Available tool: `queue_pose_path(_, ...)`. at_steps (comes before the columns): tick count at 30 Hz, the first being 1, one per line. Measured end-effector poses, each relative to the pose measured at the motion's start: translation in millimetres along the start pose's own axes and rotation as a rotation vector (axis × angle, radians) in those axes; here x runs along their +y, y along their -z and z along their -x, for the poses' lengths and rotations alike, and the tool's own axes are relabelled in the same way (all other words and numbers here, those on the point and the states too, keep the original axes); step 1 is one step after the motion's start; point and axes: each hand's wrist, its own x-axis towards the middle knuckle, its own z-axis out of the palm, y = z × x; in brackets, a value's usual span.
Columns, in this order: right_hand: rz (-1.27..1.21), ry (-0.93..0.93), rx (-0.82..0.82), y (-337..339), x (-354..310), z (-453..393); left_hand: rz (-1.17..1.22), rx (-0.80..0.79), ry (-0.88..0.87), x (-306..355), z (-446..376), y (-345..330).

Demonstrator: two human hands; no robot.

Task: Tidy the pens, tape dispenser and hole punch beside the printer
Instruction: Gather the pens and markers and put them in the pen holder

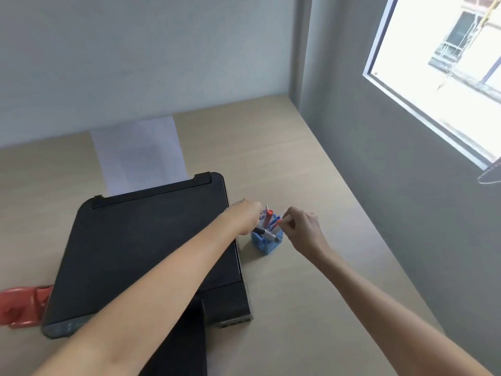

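Note:
A blue mesh pen holder (267, 241) stands on the desk just right of the black printer (146, 248). Several pens (268, 216) stick out of it, some with red caps. My left hand (245, 217) reaches across the printer's corner and grips a dark pen (267, 234) lying tilted across the holder's rim. My right hand (302, 226) pinches a red-tipped pen (279, 222) at the holder's right side. A red tape dispenser (20, 305) sits at the far left, partly hidden behind the printer. No hole punch shows in view.
White paper (138, 153) sticks out from the printer's back. The light wooden desk (311, 280) meets a grey wall on the right, with a window (444, 66) above. The printer's front tray (230, 305) juts toward me.

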Motion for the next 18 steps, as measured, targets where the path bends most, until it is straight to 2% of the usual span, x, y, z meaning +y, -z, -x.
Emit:
queue_pose_path(5,-0.073,0.028,0.008,-7,16,-5,-0.112,0.037,-0.029,18,-16,-2)
queue_pose_path(10,-0.075,0.082,0.016,-12,27,-3,0.054,0.181,-0.019,6,-27,30)
queue_pose_path(14,-0.067,0.069,0.014,-15,33,-5,0.038,0.152,-0.011,5,-33,24)
queue_pose_path(18,-0.082,0.057,0.009,-18,32,-6,-0.126,0.129,-0.117,5,-30,-3)
